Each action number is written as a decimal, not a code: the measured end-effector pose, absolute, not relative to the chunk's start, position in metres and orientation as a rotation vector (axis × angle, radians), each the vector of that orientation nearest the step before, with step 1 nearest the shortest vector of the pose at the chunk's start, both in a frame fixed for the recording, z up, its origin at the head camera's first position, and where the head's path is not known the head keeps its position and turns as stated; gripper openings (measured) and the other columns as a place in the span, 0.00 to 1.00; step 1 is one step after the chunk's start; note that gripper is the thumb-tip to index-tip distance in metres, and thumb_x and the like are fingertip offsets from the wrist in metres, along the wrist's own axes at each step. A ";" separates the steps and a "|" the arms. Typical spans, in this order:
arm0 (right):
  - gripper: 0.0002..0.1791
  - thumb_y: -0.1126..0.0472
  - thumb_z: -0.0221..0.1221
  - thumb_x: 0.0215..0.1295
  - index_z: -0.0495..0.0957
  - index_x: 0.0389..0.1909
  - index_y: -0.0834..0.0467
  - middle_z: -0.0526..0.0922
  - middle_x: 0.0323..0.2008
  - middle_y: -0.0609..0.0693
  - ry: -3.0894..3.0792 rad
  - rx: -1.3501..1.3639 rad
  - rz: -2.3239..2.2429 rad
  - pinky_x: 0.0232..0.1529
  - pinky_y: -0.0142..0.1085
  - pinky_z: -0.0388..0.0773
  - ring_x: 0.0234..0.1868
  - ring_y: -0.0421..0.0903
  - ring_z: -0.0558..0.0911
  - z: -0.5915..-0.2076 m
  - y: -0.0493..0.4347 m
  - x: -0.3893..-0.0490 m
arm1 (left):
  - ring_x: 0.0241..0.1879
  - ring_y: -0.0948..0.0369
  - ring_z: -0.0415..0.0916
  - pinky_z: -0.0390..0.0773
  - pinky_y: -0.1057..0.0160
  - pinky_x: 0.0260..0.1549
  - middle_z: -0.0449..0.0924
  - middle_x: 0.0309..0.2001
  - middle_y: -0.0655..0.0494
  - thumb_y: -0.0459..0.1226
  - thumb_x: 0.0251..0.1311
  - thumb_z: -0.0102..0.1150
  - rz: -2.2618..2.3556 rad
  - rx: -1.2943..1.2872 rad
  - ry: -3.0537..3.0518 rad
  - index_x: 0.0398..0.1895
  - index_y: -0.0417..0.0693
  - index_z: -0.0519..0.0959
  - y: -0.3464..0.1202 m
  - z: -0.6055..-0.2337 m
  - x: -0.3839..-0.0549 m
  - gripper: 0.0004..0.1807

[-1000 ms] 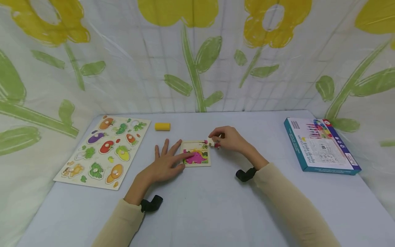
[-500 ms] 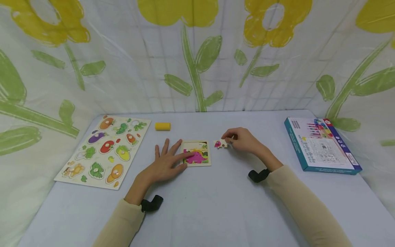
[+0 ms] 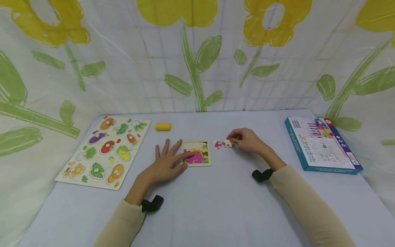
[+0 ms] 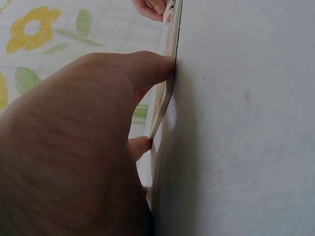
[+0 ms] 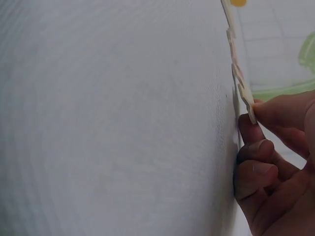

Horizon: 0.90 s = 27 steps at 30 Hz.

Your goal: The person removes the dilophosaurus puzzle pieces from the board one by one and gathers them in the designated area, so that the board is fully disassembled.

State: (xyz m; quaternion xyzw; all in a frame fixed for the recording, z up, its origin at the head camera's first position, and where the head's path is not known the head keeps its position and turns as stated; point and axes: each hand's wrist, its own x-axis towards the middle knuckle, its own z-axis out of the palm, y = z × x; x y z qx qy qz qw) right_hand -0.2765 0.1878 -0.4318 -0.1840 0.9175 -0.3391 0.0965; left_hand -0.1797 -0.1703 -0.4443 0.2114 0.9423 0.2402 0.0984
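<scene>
My left hand [image 3: 165, 166] lies with fingers spread, the index finger across a small framed jigsaw puzzle [image 3: 197, 164] showing a pink dinosaur. In the left wrist view, the thumb touches the puzzle frame's edge [image 4: 165, 101]. Just right of the frame are small jigsaw pieces [image 3: 219, 144] with pink and white print, side by side in a row. At the right end of this row, my right hand [image 3: 245, 140] pinches a jigsaw piece [image 5: 247, 105] between thumb and index finger, its other fingers curled beneath. The upper part of the puzzle frame shows a pale bare area.
A vegetable peg board [image 3: 103, 151] lies at the left. Behind my left hand is a yellow block [image 3: 162, 126]. A teal-and-white box [image 3: 322, 145] lies at the right. A white curtain [image 3: 123, 68] with yellow flowers hangs along the table's back edge.
My right hand has moved right, away from the puzzle frame's upper right corner, and the jigsaw pieces now show beside the frame. My left hand has stayed in place.
</scene>
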 end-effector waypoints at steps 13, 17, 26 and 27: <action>0.09 0.62 0.60 0.76 0.88 0.49 0.54 0.89 0.46 0.53 2.726 -0.509 -1.012 0.43 0.37 0.77 0.41 0.48 0.80 -0.435 0.189 -0.279 | 0.86 0.33 0.22 0.21 0.22 0.75 0.40 0.89 0.49 0.55 0.76 0.53 0.697 0.625 2.788 0.78 0.71 0.71 -0.170 -0.444 -0.180 0.28; 0.09 0.61 0.60 0.76 0.88 0.49 0.54 0.89 0.46 0.53 2.723 -0.505 -1.014 0.42 0.37 0.76 0.40 0.48 0.79 -0.435 0.189 -0.279 | 0.86 0.33 0.22 0.21 0.21 0.74 0.40 0.89 0.49 0.55 0.76 0.53 0.696 0.623 2.792 0.78 0.71 0.71 -0.170 -0.444 -0.180 0.28; 0.09 0.61 0.60 0.76 0.88 0.48 0.54 0.89 0.45 0.53 2.716 -0.505 -1.020 0.41 0.37 0.76 0.39 0.48 0.79 -0.435 0.188 -0.279 | 0.86 0.33 0.23 0.21 0.21 0.75 0.40 0.89 0.50 0.54 0.76 0.54 0.696 0.628 2.798 0.77 0.71 0.71 -0.170 -0.445 -0.180 0.28; 0.09 0.61 0.60 0.76 0.88 0.48 0.55 0.89 0.45 0.53 2.717 -0.509 -1.018 0.40 0.36 0.76 0.39 0.48 0.79 -0.435 0.188 -0.279 | 0.86 0.33 0.23 0.21 0.22 0.75 0.40 0.89 0.50 0.54 0.76 0.53 0.695 0.628 2.796 0.78 0.71 0.71 -0.170 -0.445 -0.180 0.28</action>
